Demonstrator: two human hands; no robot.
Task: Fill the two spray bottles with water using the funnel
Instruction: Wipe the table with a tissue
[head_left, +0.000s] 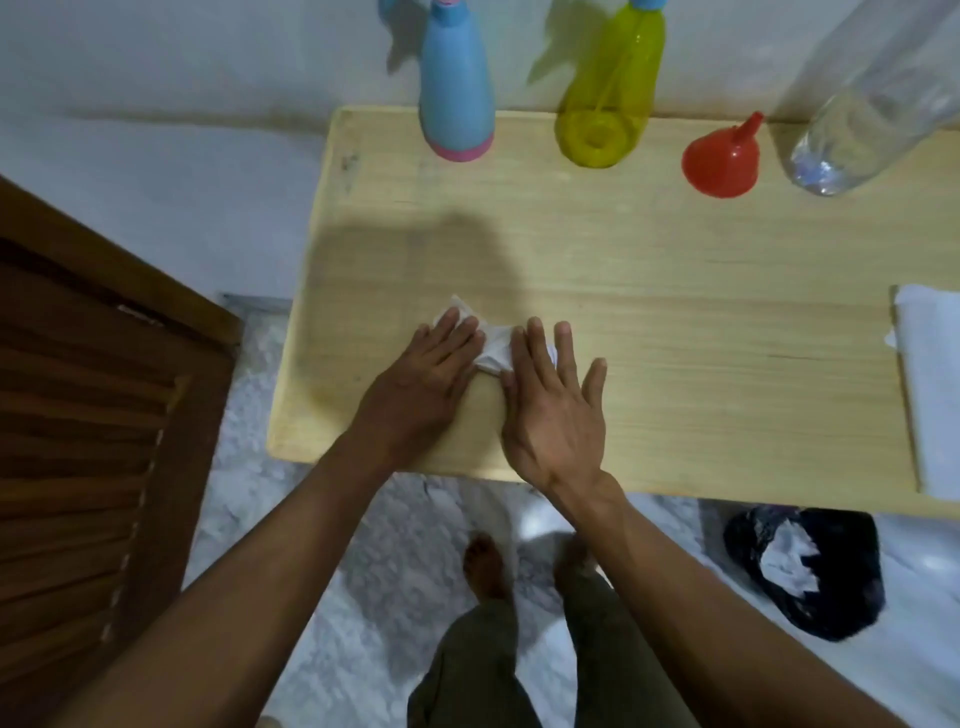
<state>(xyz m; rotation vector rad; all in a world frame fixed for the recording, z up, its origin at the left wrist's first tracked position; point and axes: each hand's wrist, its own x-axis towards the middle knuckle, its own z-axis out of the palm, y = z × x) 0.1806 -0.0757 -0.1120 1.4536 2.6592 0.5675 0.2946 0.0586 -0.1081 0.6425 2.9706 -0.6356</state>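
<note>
Currently both spray bottles (457, 93) and funnel (722, 158) stand untouched beyond my fingertips. Left hand (431, 374) and right hand (556, 405) press flat on crumpled tissue (493, 348), wiping tabletop (701, 312). Next: uncap a bottle, I judge.

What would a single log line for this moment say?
hands: left hand and right hand flat on tissue | blue spray bottle, yellow spray bottle, funnel, water bottle: untouched at back
</note>
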